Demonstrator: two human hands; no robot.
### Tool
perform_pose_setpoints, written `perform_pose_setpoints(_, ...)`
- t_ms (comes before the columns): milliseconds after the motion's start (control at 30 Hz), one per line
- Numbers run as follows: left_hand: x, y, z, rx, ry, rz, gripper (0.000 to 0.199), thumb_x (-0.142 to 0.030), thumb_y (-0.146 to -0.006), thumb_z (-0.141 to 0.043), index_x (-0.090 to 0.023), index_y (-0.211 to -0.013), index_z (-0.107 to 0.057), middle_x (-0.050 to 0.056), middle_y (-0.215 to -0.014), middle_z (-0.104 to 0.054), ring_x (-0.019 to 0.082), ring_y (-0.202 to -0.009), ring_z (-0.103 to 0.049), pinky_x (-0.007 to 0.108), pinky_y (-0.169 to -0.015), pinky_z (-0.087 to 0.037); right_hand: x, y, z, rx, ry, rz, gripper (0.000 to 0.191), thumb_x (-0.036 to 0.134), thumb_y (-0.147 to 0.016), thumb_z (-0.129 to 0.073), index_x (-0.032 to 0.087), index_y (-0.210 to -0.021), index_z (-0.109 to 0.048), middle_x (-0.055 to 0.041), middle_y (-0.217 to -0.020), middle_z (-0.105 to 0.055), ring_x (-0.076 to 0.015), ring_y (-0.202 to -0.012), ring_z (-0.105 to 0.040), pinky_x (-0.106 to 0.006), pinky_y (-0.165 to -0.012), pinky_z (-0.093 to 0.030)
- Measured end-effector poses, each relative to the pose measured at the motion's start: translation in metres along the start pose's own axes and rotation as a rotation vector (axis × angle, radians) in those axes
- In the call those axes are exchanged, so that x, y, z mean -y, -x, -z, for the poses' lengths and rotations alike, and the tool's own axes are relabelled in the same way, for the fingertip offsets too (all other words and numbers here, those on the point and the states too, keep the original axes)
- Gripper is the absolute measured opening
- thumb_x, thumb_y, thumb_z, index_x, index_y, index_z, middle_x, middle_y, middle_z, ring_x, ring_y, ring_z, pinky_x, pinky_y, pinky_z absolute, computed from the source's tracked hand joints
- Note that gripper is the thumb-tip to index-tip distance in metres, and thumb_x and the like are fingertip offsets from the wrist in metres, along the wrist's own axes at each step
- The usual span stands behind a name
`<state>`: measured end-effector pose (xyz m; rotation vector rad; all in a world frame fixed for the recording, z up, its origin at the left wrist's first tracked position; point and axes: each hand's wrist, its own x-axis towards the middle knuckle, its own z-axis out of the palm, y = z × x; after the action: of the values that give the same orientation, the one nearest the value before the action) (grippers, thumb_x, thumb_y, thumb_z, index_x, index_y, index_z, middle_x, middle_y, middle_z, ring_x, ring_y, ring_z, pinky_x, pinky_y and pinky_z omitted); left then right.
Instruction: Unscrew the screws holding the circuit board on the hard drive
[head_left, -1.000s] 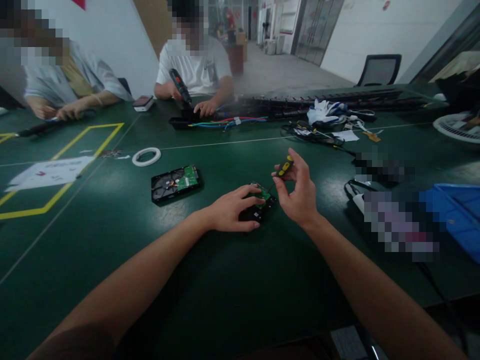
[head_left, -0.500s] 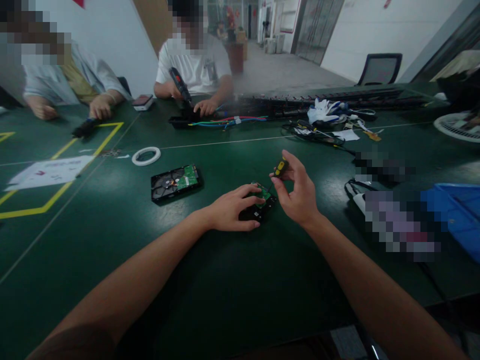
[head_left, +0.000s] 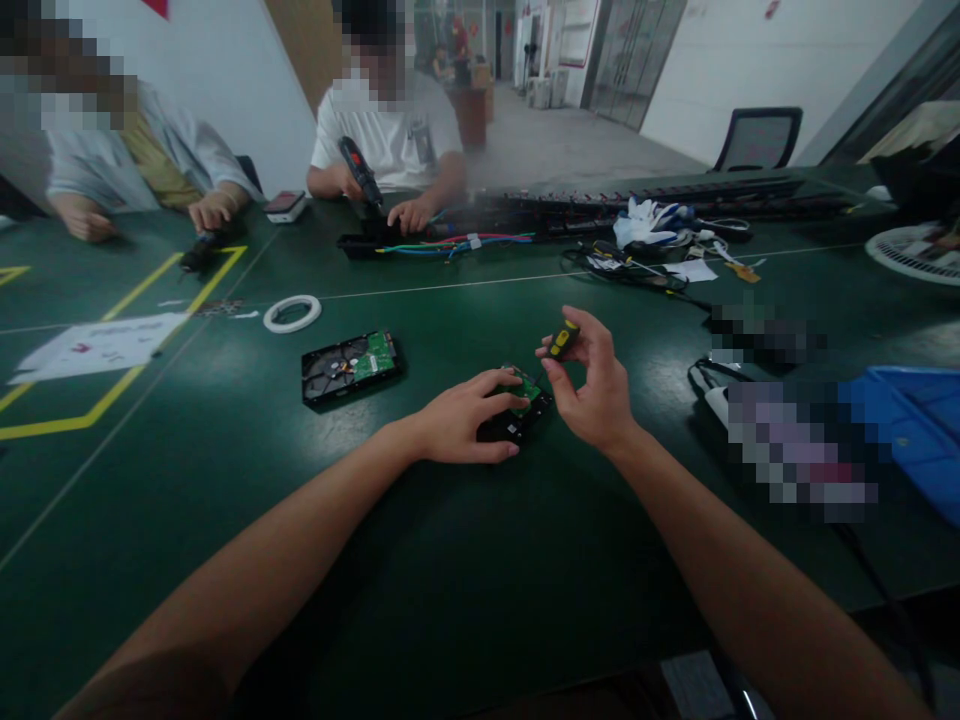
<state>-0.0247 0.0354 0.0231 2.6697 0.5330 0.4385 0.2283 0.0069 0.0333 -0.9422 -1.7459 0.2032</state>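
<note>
On the green table lies a hard drive (head_left: 513, 430) with its green circuit board facing up, partly hidden under my left hand (head_left: 469, 415). That hand rests over the drive with fingers curved and closed about it, steadying it. A yellow and black screwdriver (head_left: 562, 339) is pinched by its handle between the fingertips of my right hand (head_left: 596, 385). Its thin shaft slants down to the drive's circuit board; the tip is too small to make out. To the left, a second hard drive (head_left: 351, 368) lies board side up, apart from both hands.
A white tape roll (head_left: 292, 314) and a printed sheet (head_left: 97, 342) lie to the left. Across the table, a person holds a power screwdriver (head_left: 360, 172) near coloured wires (head_left: 457, 243). White gloves (head_left: 652, 222) and cables lie at the back right, a blue bin (head_left: 919, 430) at the right edge.
The screwdriver handle has turned and tilted slightly in my right hand, with the fingers shifting a little. My left hand stays on the drive. A co-worker's hand at the far left has moved right with a dark tool.
</note>
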Motion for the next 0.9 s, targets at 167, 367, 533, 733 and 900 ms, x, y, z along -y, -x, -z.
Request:
perform_pose_setpoints(167, 0.0001, 0.0004, -0.0004, -0.004, 0.001, 0.002, 0.067, -0.058, -0.098, -0.075, -0.022, -0.152, -0.059, 0.019, -0.165, -0.045, 0.042, -0.157, -0.045, 0.062, -0.126, -0.046, 0.0018, 0.0003, -0.0001, 0.042, -0.063, -0.011, 0.069, 0.020, -0.104, -0.060, 0.039, -0.166, -0.034, -0.0074, -0.142, -0.069, -0.0249, -0.107, -0.079, -0.049, -0.099, -0.068)
perform_pose_setpoints(367, -0.0006, 0.0002, 0.0003, 0.002, -0.007, -0.007, 0.066, -0.058, -0.098, -0.075, -0.022, -0.152, -0.059, 0.019, -0.166, -0.045, 0.042, -0.160, -0.040, 0.063, -0.128, -0.044, -0.0018, -0.0031, 0.0059, -0.091, 0.165, 0.004, 0.063, 0.031, -0.098, -0.076, 0.042, -0.156, -0.053, -0.0065, -0.132, -0.069, -0.0286, -0.100, -0.072, -0.053, -0.085, -0.070)
perform_pose_setpoints(533, -0.0011, 0.0000, 0.0004, -0.001, -0.012, -0.007, 0.067, -0.058, -0.098, -0.074, -0.021, -0.152, -0.059, 0.019, -0.166, -0.045, 0.041, -0.159, -0.042, 0.061, -0.128, -0.044, -0.0012, -0.0030, 0.0042, -0.105, 0.123, 0.014, 0.064, 0.026, -0.102, -0.070, 0.041, -0.160, -0.049, -0.0071, -0.140, -0.068, -0.0274, -0.102, -0.074, -0.052, -0.087, -0.070)
perform_pose_setpoints(733, -0.0008, -0.0001, 0.0003, 0.002, 0.000, 0.007, 0.067, -0.058, -0.098, -0.075, -0.022, -0.152, -0.060, 0.019, -0.165, -0.046, 0.042, -0.158, -0.044, 0.062, -0.126, -0.046, 0.0016, -0.0015, 0.0010, -0.017, -0.003, -0.013, 0.066, 0.021, -0.107, -0.058, 0.041, -0.166, -0.039, -0.0063, -0.148, -0.067, -0.0256, -0.109, -0.079, -0.052, -0.101, -0.068)
perform_pose_setpoints(900, -0.0002, 0.0000, -0.0006, -0.016, 0.020, 0.003, 0.067, -0.057, -0.096, -0.077, -0.025, -0.152, -0.060, 0.018, -0.166, -0.045, 0.043, -0.157, -0.045, 0.064, -0.126, -0.046, 0.0008, -0.0007, 0.0020, -0.016, 0.009, 0.002, 0.065, 0.026, -0.104, -0.065, 0.039, -0.164, -0.042, -0.0082, -0.145, -0.066, -0.0266, -0.110, -0.076, -0.050, -0.095, -0.070)
